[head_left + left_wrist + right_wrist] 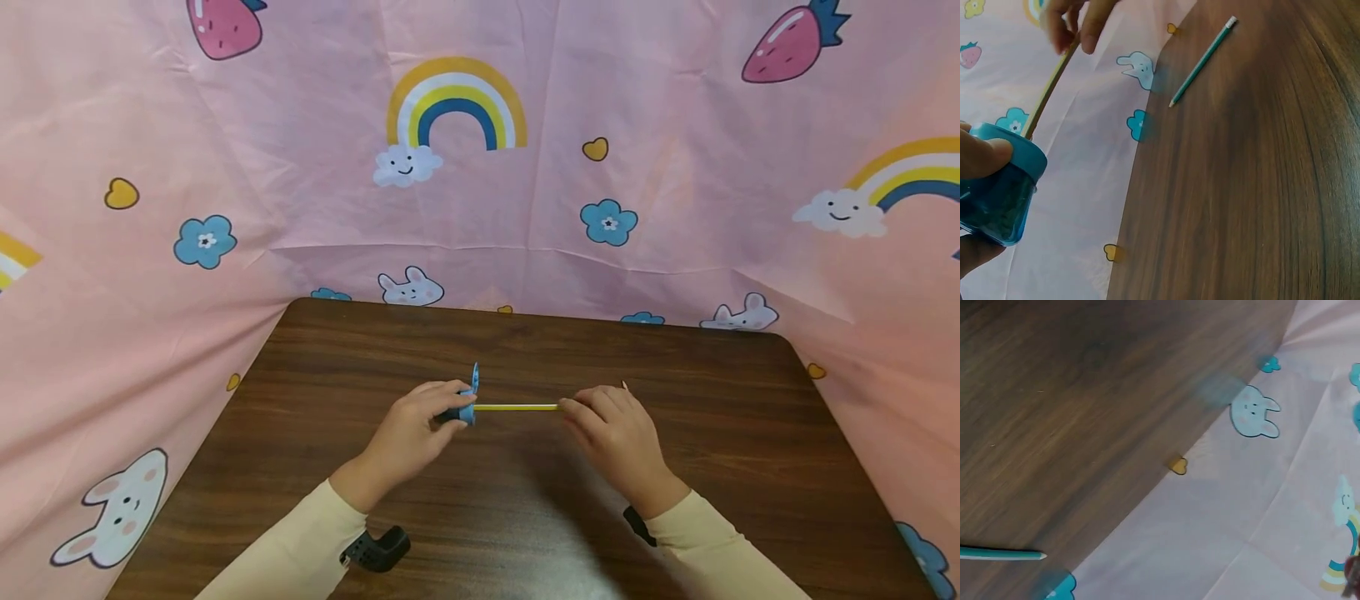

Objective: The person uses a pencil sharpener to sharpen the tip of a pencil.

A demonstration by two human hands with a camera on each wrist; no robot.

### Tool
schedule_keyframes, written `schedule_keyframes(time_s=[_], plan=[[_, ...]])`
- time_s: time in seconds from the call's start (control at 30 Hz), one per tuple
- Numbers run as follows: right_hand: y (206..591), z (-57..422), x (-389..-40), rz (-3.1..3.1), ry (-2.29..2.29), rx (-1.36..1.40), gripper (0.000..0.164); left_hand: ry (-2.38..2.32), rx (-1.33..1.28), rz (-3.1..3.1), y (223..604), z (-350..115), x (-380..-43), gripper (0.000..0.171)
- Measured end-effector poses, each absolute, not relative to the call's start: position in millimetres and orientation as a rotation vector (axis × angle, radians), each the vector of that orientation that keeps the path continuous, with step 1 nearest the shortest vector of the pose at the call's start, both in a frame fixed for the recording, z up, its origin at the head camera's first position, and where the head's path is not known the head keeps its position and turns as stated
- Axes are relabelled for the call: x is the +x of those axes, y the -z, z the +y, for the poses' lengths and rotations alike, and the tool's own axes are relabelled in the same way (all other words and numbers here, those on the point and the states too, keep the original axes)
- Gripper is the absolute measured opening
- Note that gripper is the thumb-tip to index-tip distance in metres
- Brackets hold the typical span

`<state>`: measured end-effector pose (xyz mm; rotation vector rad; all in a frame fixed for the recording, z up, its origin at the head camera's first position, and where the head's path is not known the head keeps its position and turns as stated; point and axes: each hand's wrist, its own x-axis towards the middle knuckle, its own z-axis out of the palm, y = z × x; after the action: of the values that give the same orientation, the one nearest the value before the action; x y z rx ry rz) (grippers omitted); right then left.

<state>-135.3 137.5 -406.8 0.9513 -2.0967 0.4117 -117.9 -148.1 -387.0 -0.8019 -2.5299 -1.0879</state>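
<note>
My left hand [405, 429] grips a blue pencil sharpener [467, 410] with a dark, see-through container; a flat blue flap [476, 377] stands up from its top side. A yellow pencil [519, 407] runs level from the sharpener to my right hand [618, 433], whose fingertips pinch its far end. In the left wrist view the same sharpener [1000, 203] is tilted, with the pencil [1051, 87] reaching into its top. The pencil's point is hidden inside. Neither hand shows in the right wrist view.
A green pencil [1204, 61] lies on the dark wooden table [487, 517], mostly hidden behind the right hand in the head view. Pink patterned cloth [315, 150] hangs around the table's back and sides. A black device [378, 548] sits at the left wrist.
</note>
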Motion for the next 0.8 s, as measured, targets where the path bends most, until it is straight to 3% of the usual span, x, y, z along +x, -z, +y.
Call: schedule_keyframes(time_s=[0.2, 0.4, 0.57, 0.67, 0.8], plan=[[415.9, 133.9, -137.3, -1.957, -0.379, 0.925, 0.026, 1.188, -0.749, -2.589, 384.0, -146.2, -115.6, 0.038], [414.2, 133.3, -139.3, -1.986, -0.409, 0.924, 0.032, 1.234, -0.722, -2.608, 382.5, -144.1, -114.2, 0.038], [403.9, 132.3, -136.7, -2.203, -0.479, 0.922, 0.005, 1.140, -0.745, -2.603, 385.1, -144.9, -113.8, 0.039], [392.9, 130.9, -135.7, -2.421, -0.609, 0.893, 0.018, 1.067, -0.778, -2.576, 387.0, -146.1, -113.2, 0.040], [378.0, 134.2, -140.2, -2.843, -1.027, 0.862, 0.006, 0.957, -0.894, -2.475, 390.3, -148.1, -113.4, 0.038]])
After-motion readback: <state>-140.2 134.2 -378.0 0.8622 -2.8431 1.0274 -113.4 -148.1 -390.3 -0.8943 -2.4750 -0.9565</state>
